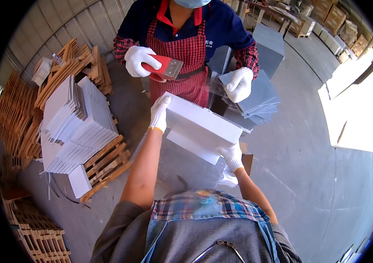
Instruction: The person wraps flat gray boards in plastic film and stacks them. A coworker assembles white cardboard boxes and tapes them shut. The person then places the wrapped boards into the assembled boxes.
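Note:
A long white box (204, 117) is held between my two gloved hands, tilted down toward the right. My left hand (159, 115) grips its left end, thumb and fingers closed at the corner. At the lower right end my right hand (232, 157) grips the box from the near side. Below the box a white panel (191, 147) shows; whether it is joined to the box I cannot tell. Across from me, a co-worker's gloved hand holds a red tape dispenser (165, 68) with a metal plate. The co-worker's other gloved hand (239, 85) is beside some clear film.
Grey slabs (256, 96) are piled behind the box on the right. To the left, white flat cartons (81, 127) are stacked on a wooden pallet (105, 168), with more pallets (18, 118) beyond. Clear plastic (226, 179) lies by my right wrist, near a brown cardboard piece (248, 163).

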{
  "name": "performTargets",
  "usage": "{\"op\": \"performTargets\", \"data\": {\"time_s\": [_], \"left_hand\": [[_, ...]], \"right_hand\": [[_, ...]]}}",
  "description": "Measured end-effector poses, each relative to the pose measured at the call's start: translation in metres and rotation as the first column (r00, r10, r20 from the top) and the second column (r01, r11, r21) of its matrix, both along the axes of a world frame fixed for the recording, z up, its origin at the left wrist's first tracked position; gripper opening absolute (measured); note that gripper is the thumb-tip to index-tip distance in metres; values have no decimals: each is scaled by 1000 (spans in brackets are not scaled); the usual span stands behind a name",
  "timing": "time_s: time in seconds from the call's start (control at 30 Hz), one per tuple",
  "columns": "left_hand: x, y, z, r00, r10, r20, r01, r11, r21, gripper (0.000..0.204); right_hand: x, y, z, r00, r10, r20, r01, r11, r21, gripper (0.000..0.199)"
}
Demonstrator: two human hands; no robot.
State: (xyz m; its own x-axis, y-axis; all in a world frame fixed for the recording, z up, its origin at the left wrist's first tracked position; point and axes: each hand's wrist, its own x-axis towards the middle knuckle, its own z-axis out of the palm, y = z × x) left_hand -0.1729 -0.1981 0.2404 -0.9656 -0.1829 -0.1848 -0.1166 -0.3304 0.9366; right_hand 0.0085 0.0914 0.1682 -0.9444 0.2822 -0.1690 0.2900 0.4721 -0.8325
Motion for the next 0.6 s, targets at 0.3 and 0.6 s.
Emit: {"op": "performTargets", "data": {"time_s": [0.3, 0.6], "left_hand": [[-2, 1, -5, 999, 6, -49, -3, 998, 61, 40], [-8, 2, -11, 999, 21, -26, -18, 991, 130, 51]], "right_hand": [[18, 0, -3, 997, 65, -47, -66, 998, -3, 90], [20, 3, -12, 995, -7, -100, 21, 991, 132, 62]]}}
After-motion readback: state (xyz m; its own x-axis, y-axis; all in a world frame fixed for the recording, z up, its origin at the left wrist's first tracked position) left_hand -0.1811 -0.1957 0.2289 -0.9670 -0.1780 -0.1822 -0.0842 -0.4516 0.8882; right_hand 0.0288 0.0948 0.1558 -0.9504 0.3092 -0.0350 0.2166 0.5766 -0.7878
